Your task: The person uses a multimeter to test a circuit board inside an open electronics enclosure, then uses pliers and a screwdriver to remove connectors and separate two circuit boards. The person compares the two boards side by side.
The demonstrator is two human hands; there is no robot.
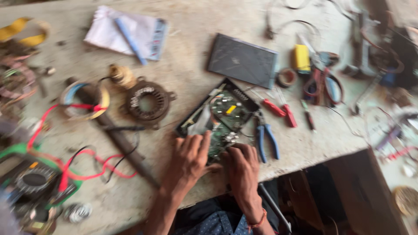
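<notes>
Left hand (pixel 188 157) spread flat, fingers wide, pressing on the near end of an opened black casing with green circuit board (pixel 223 114) at mid bench (pixel 183 78). Right hand (pixel 241 167) curled against board's near edge; grip unclear through blur. Blue-handled pliers (pixel 265 137) just beside, right.

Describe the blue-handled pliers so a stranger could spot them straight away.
Start at the open black case holding a green circuit board in the middle of the workbench, where both hands rest. The pliers lie just right of it, beside the right hand. Their two blue handles set them apart from the red-handled screwdrivers further up.
</notes>
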